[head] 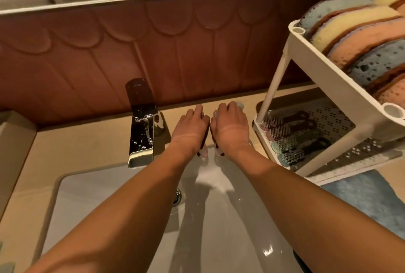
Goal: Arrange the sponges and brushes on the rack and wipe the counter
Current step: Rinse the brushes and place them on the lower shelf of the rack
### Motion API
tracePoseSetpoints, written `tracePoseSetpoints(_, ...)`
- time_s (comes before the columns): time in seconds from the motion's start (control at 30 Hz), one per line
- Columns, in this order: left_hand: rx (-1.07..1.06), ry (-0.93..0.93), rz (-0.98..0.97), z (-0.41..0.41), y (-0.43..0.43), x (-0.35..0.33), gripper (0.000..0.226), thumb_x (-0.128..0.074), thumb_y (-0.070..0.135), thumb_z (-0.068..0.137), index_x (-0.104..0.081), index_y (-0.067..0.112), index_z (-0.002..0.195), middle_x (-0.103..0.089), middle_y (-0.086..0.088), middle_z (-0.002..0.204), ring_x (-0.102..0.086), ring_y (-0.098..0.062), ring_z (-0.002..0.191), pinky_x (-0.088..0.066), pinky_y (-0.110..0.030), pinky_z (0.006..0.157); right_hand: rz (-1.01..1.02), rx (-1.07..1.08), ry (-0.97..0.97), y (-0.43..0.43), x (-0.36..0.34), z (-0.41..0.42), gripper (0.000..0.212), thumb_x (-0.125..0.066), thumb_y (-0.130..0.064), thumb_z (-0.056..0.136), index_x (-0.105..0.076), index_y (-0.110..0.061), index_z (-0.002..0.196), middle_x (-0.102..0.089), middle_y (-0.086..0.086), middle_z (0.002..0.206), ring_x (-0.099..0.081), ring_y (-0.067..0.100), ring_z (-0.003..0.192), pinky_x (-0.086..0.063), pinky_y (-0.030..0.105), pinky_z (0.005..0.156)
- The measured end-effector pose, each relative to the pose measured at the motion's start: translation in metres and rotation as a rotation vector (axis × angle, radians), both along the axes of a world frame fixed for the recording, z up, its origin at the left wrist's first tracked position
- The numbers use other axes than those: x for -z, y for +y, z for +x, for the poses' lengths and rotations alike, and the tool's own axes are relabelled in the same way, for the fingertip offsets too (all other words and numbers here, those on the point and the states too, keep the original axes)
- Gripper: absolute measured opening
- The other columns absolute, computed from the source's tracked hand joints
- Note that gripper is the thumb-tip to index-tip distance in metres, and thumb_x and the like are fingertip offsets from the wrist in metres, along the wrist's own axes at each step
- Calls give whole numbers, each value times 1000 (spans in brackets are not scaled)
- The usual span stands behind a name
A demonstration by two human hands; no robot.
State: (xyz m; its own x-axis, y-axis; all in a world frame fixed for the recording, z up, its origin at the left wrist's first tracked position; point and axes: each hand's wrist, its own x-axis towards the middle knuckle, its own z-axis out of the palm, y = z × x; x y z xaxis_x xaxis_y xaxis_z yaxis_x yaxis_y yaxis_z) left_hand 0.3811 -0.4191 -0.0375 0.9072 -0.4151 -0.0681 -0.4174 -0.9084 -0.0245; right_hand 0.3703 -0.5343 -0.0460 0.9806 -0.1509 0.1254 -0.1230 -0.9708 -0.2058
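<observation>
Both my hands reach over the sink to the strip of counter behind it. My left hand curls over a pink brush with a dark handle, whose end shows under my wrist. My right hand curls over a similar pink brush. A teal brush peeks out at my right fingertips. The white two-tier rack stands to the right. Several sponges stand on edge on its upper tier. Several brushes lie side by side on its lower tier.
A chrome faucet stands left of my hands. The white sink basin lies under my forearms. A blue cloth lies on the counter in front of the rack. A brown scalloped wall and a mirror close off the back.
</observation>
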Motion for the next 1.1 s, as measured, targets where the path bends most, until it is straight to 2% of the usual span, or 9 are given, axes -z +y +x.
tracePoseSetpoints(0.07, 2, -34, 26, 0, -2, 2, 49, -72, 19, 87, -52, 12, 132, -37, -9, 136, -43, -29, 122, -39, -36, 93, 46, 9, 54, 0, -3, 4, 33, -48, -28, 101, -49, -10, 128, -53, 14, 127, -51, 31, 117, -41, 38, 96)
tracePoseSetpoints(0.2, 5, -93, 100, -1, -6, 3, 39, -59, 22, 95, -54, 15, 133, -40, -8, 139, -42, -28, 128, -36, -38, 100, 159, -7, 105, 4, -9, 7, 31, -51, -18, 99, -46, -9, 129, -52, 15, 130, -50, 32, 121, -42, 40, 97)
tracePoseSetpoints(0.33, 32, -154, 117, -4, -4, 3, 48, -49, 23, 100, -39, 16, 147, -37, -9, 143, -36, -30, 130, -32, -39, 102, 279, 2, 53, 5, -9, -2, 31, -51, -11, 98, -47, -9, 129, -54, 14, 127, -47, 31, 122, -43, 39, 94)
tracePoseSetpoints(0.47, 53, -172, 172, -11, 6, -1, 64, -51, 17, 99, -20, 16, 155, -25, -13, 151, -31, -33, 134, -30, -43, 108, 258, -94, -32, 2, -10, -14, 38, -54, -8, 95, -47, -6, 133, -55, 16, 126, -46, 32, 122, -41, 38, 95)
tracePoseSetpoints(0.57, 67, -159, 164, -19, 11, -4, 51, -49, 12, 98, -34, 10, 146, -28, -15, 153, -30, -33, 140, -25, -44, 115, 207, -140, -84, 0, -14, -23, 43, -57, -5, 91, -49, -5, 133, -55, 17, 126, -47, 33, 120, -40, 38, 97)
tracePoseSetpoints(0.7, 120, -234, 112, -43, 18, -4, 33, -46, 7, 96, -49, 11, 128, -57, -10, 128, -52, -30, 122, -31, -42, 111, 135, -189, -110, -2, -25, -37, 45, -58, -2, 88, -49, -7, 133, -52, 14, 128, -44, 32, 122, -42, 39, 98)
tracePoseSetpoints(0.87, 133, -263, 157, -76, 23, -18, 48, -52, 5, 91, -39, 10, 136, -52, -10, 134, -48, -28, 126, -35, -42, 109, -58, -389, -135, -7, -37, -74, 45, -65, -8, 87, -51, -10, 130, -52, 10, 122, -47, 29, 113, -42, 38, 93)
tracePoseSetpoints(1.0, 118, -210, 186, -101, 27, -34, 42, -58, 14, 94, -41, 16, 131, -53, -6, 129, -50, -26, 119, -39, -38, 98, -103, -394, -146, -12, -54, -108, 42, -71, -13, 85, -54, -12, 123, -54, 8, 115, -49, 27, 107, -43, 36, 89)
tracePoseSetpoints(1.1, 147, -220, 162, -119, 25, -40, 37, -58, 19, 96, -43, 19, 130, -55, -4, 128, -51, -24, 118, -39, -37, 96, -80, -425, -139, -18, -69, -135, 44, -75, -25, 84, -56, -13, 122, -54, 8, 115, -49, 28, 107, -45, 37, 87)
